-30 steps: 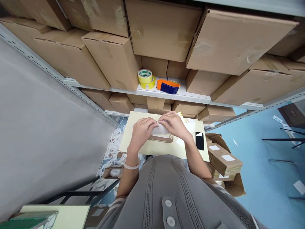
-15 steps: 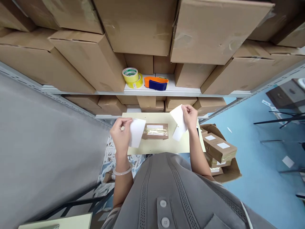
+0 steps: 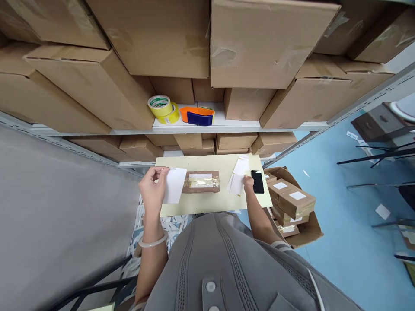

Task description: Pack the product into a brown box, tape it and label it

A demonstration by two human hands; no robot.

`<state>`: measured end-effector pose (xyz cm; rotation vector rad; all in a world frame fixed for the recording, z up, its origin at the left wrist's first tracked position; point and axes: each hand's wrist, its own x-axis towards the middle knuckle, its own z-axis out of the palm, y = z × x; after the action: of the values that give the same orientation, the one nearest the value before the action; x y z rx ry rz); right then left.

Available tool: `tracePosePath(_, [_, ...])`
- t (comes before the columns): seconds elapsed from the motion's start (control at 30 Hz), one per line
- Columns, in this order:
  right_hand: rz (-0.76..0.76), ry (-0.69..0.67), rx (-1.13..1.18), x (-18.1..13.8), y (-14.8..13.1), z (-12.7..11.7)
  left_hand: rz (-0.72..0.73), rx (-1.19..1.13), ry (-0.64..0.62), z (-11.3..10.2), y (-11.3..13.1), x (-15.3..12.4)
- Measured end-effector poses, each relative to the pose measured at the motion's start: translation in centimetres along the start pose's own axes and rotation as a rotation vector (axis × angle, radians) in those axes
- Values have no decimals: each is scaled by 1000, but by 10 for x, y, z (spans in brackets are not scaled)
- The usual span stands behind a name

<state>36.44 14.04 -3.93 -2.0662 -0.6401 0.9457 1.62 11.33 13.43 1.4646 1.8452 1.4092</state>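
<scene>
My left hand (image 3: 151,189) pinches a white sheet (image 3: 174,185) at its top edge and holds it above the left end of the pale yellow table (image 3: 210,204). A small taped brown box (image 3: 201,182) with a white label lies in the middle of the table. My right hand (image 3: 248,183) rests low on the table beside a small pile of white sheets (image 3: 237,179), its fingers curled and mostly hidden. A black phone (image 3: 257,181) lies just right of that hand.
Shelves packed with cardboard boxes (image 3: 155,47) rise behind the table; yellow tape rolls (image 3: 161,108) and an orange-blue tape dispenser (image 3: 197,115) sit on the middle shelf. An open carton of labelled small boxes (image 3: 292,203) stands at the right. White paper strips (image 3: 168,226) litter the floor on the left.
Both hands first worked on the box together, then pulled apart with a white sheet each. The right hand has now come down to the sheets on the table; the left still holds its sheet.
</scene>
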Motion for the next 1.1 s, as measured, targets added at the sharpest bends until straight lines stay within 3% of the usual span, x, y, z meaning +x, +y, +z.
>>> tracePosePath(0.13, [-107, 2, 29, 6, -28, 9, -119, -75, -16, 11, -8, 0])
tracePosePath(0.2, [-231, -83, 94, -9, -53, 17, -147, -134, -13, 16, -10, -1])
tracePosePath(0.23, [-331, -178, 162, -23, -67, 22, -152, -168, -15, 18, -10, -2])
tracePosePath(0.3, [-543, -500, 295, -61, -97, 32, -155, -243, -25, 23, -7, -4])
tracePosePath(0.37, [-611, -793, 319, -105, -122, 41, -157, -320, -32, 28, -1, -7])
tracePosePath(0.47, [-621, -960, 306, -153, -147, 53, -163, -401, -20, 28, 12, -13])
tracePosePath(0.6, [-649, -824, 281, -168, -157, 60, -196, -459, -80, 15, 19, -15])
tracePosePath(0.73, [-827, -542, 132, -165, -165, 61, -264, -472, -231, -2, 10, -15])
tracePosePath(0.8, [-938, -477, 32, -166, -172, 63, -268, -475, -266, -6, 5, -15])
tracePosePath(0.93, [-1133, -407, -134, -173, -188, 67, -252, -487, -211, -9, 0, -15])
tracePosePath(1.1, [-1318, -92, -92, -198, -190, 67, -291, -553, -85, -10, 3, -15])
